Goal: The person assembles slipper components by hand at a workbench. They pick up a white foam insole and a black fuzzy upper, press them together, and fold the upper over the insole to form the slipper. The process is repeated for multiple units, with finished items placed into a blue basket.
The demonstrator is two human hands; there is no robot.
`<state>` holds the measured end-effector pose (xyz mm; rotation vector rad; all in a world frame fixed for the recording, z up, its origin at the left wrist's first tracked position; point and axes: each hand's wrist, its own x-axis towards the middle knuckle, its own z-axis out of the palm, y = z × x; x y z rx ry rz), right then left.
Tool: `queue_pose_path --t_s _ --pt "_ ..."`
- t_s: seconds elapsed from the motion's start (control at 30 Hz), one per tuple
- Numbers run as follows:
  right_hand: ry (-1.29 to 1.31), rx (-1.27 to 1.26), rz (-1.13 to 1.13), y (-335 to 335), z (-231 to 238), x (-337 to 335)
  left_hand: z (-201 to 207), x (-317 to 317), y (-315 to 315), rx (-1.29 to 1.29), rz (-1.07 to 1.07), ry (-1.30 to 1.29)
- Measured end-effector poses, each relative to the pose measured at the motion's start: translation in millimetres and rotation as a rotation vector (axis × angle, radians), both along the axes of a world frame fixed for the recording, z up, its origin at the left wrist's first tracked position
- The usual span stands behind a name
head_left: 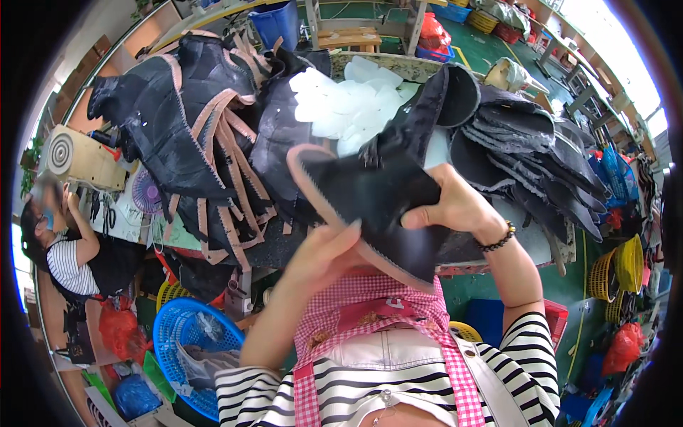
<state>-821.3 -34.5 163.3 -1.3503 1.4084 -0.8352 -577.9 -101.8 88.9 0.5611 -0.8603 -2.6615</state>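
My right hand grips a curved black leather-like piece by its right side, thumb on top. A pinkish-tan strip with a zigzag edge runs along the piece's left and lower border. At that border, my left hand is closed on the piece near the strip; it is partly smeared by motion, and its fingertips are hidden. Just beyond my hands, white translucent sheets lie heaped on the table. Left of them is a pile of black pieces with similar tan strips.
More black pieces are stacked fanned out at the table's right. A blue basket stands low at the left. Farther left, a person sits by a cream machine and a purple fan. Yellow baskets stand at the right.
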Motion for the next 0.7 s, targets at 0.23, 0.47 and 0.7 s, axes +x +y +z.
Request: queue_pose_path --t_s 0.23,0.47,0.7 --pt "0.0 -0.103 0.835 16.9 18.8 -17.9 113.0 14.4 -11.2 -2.07 0.02 -0.285" --pt "0.032 -0.137 -0.284 -46.1 -43.0 -96.1 77.1 -1.2 -11.4 -1.848 -0.605 -0.069" --pt "0.467 -0.556 -0.751 -149.7 -107.9 -131.6 99.2 -6.3 -0.3 -1.878 -0.695 -0.219"
